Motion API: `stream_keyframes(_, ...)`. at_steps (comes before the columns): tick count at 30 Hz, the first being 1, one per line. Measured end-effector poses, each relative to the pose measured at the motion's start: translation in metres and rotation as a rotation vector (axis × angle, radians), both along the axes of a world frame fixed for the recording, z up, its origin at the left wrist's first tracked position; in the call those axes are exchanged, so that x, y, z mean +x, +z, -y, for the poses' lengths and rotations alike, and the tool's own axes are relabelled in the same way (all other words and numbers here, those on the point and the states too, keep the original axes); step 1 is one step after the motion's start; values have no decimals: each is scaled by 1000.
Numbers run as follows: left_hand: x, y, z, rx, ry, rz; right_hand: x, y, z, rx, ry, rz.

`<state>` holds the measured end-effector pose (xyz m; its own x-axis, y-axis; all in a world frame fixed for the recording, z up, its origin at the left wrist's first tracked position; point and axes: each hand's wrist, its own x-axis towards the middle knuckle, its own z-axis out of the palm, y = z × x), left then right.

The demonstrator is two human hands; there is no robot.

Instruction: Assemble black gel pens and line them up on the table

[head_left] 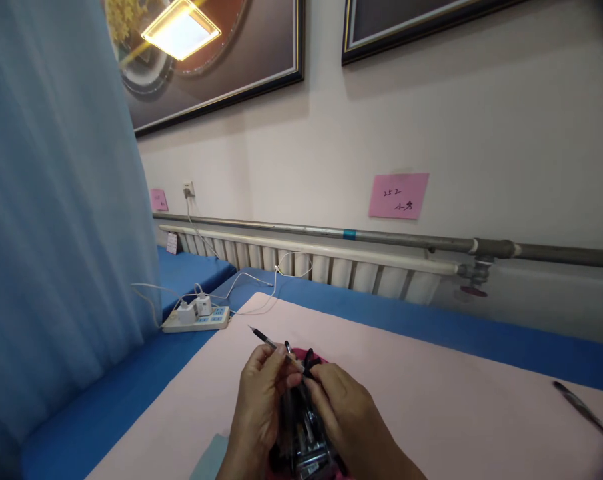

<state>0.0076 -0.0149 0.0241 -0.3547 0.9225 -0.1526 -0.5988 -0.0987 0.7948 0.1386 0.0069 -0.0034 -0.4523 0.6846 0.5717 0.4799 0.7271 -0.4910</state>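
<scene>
The left hand [258,393] pinches a pen [265,338] between thumb and fingers, the pen slanting up and to the left so that its pointed tip and black grip stick out past the fingertips, while its other end runs toward the right hand [346,400]. That hand is curled in from the right with its fingertips at the pen's rear end; whether they grip the pen or something dark beside it cannot be told, since the fingers hide the spot. Directly below and between the two hands lies a bundle of dark pens [304,427], with a bright pink edge [306,353] showing behind it. All this is over a pale pink sheet [421,380] spread on a blue surface [131,373]. Well apart to the right, a dark slender object [584,408] lies on the sheet; beyond the left hand, a white power strip [196,324] sits beside the sheet's edge.
</scene>
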Motion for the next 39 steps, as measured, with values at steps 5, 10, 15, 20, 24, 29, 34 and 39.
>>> stream_keyframes(5, 1, 1, 1, 19, -16, 11, -2, 1, 1, -114, 6, -41)
stream_keyframes(10, 2, 2, 3, 25, -65, 29, -6, 7, 3, -581, 40, -309)
stream_keyframes(15, 2, 1, 2, 32, -48, 43, -8, 11, 5, -604, 31, -303)
stream_keyframes(20, -1, 2, 2, 26, -33, 25, -4, 5, 4, -249, -32, -161)
stream_keyframes(24, 1, 3, 3, 41, -53, 4, -1, 0, 2, -1, 0, -24)
stream_keyframes(29, 1, 0, 2, 55, -54, -32, 0, -3, 1, 187, -42, 15)
stream_keyframes(34, 0, -2, 2, 77, -62, -60, 0, 0, 2, 10, 4, -20)
stream_keyframes(39, 0, 2, 5, 58, -98, -46, -7, 11, 4, -799, 51, -331)
